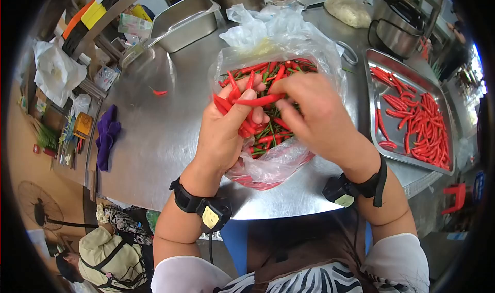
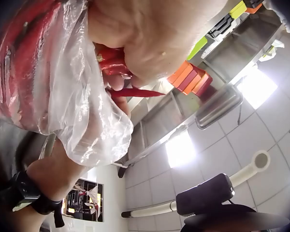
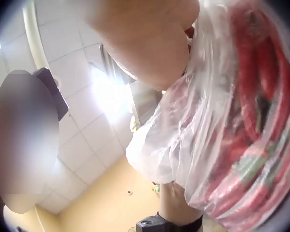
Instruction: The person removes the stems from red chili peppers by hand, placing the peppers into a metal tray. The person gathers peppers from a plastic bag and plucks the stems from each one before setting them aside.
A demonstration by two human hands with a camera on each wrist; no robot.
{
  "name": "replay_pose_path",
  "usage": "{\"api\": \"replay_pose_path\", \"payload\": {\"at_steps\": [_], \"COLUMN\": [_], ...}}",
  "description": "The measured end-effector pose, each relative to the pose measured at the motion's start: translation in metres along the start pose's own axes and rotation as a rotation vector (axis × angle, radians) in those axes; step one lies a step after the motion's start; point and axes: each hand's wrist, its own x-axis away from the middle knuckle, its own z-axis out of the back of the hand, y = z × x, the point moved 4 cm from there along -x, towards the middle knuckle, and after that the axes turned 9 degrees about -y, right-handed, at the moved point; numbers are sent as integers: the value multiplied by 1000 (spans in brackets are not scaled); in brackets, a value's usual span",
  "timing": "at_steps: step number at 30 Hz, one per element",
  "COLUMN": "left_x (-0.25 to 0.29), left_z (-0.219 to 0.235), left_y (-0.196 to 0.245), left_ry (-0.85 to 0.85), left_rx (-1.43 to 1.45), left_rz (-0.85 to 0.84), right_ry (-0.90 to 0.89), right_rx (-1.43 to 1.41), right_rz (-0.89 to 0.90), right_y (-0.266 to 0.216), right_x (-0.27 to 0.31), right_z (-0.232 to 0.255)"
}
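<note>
My left hand (image 1: 219, 133) holds several red chilies in its fingers, over an opened clear plastic bag (image 1: 276, 172). One long chili (image 1: 258, 101) lies across its thumb, pointing right. At that chili's right end, my right hand (image 1: 322, 107) pinches with thumb and curled fingers. More red chilies with green stems (image 1: 270, 141) fill the bag below both hands. The left wrist view shows a chili tip (image 2: 140, 92) sticking out beyond the left hand (image 2: 154, 34). In the right wrist view, the bag (image 3: 171, 140) hides the right hand's fingertips.
On the right stands a metal tray (image 1: 412, 162) with a heap of stemless-looking red chilies (image 1: 430, 133). A lone chili (image 1: 159, 92) and a purple cloth (image 1: 107, 136) lie on the steel table's left. Behind are a deep steel pan (image 1: 188, 32), scissors handles (image 1: 348, 53) and a pot (image 1: 399, 32).
</note>
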Motion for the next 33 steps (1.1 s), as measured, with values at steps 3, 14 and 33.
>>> {"api": "replay_pose_path", "payload": {"at_steps": [3, 14, 33], "left_x": [-2, 1, 3], "left_z": [1, -10, -11], "left_y": [12, 5, 6], "left_ry": [-104, -75, 25], "left_rx": [80, -42, -89], "left_rz": [-47, -193, -246], "right_ry": [-59, -146, 70], "right_rx": [-197, -22, 207], "right_rz": [-45, -179, -233], "right_y": [-1, 4, 49], "right_x": [-2, 5, 6], "right_z": [-16, -9, 9]}}
